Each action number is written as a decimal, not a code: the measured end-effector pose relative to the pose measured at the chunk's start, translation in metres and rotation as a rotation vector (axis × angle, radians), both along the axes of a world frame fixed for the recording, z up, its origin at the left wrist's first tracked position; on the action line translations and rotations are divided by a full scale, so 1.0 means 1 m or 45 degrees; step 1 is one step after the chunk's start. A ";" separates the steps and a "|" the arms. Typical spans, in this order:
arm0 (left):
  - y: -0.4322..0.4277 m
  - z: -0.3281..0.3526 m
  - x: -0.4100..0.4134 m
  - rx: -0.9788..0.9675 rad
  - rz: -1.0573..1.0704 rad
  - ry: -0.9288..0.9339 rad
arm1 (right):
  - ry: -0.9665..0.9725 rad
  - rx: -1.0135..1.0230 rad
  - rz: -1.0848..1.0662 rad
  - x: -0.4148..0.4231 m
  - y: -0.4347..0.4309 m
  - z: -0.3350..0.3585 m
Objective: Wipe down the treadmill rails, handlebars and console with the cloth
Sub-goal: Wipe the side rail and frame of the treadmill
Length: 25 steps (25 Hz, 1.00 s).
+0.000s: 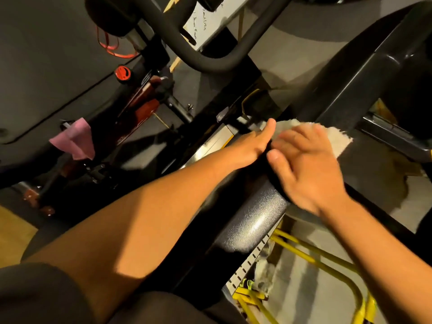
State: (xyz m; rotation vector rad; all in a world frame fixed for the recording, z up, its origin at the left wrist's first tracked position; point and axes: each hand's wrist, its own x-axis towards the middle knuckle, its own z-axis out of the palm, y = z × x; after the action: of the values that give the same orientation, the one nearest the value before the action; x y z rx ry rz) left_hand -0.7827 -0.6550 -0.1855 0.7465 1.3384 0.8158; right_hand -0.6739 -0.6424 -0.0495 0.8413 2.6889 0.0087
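Observation:
A white fluffy cloth (336, 139) lies over the black treadmill rail (252, 225), which runs from the lower middle up to the right. My left hand (250, 148) reaches along the rail with its thumb raised against the near edge of the cloth. Its fingers wrap over the far side of the rail and are hidden. My right hand (308, 169) hovers flat over the cloth with fingers spread, blurred by motion and clasping nothing. The rail's textured surface shines near my forearms.
A curved black padded handlebar (198, 54) crosses the top. At the left stands a dark machine with a red knob (122, 72) and a pink cloth (74, 141) draped on it. A yellow metal frame (327, 265) sits low at the right.

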 end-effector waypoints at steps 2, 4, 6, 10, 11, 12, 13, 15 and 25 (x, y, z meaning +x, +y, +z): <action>-0.044 -0.015 -0.006 -0.047 0.066 -0.090 | -0.162 -0.035 0.050 -0.010 -0.047 -0.009; -0.097 -0.037 -0.011 -0.123 0.141 -0.225 | -0.224 -0.128 0.083 -0.015 -0.097 -0.019; -0.145 -0.053 -0.010 -0.138 0.270 -0.307 | -0.227 -0.249 0.168 -0.009 -0.137 -0.026; -0.171 -0.030 0.005 -0.046 0.296 -0.354 | 0.061 -0.354 0.372 0.012 -0.124 -0.022; -0.158 -0.021 0.006 0.008 0.280 -0.320 | 0.155 -0.344 0.374 0.016 -0.103 -0.019; -0.139 -0.009 0.006 0.079 0.262 -0.243 | 0.214 -0.332 0.333 0.020 -0.075 -0.015; -0.116 0.004 0.004 0.139 0.247 -0.156 | 0.237 -0.306 0.244 0.025 -0.044 -0.010; -0.069 0.033 -0.001 0.237 0.181 0.034 | 0.226 -0.110 0.027 0.036 0.011 0.000; -0.205 0.024 -0.002 0.148 0.051 0.268 | 0.614 -0.176 -0.221 0.064 -0.154 -0.037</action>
State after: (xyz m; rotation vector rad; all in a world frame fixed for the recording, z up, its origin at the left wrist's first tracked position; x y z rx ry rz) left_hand -0.7849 -0.8604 -0.1619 0.9198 1.5063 0.8708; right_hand -0.6099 -0.7965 -0.0863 1.1497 2.9899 -0.4718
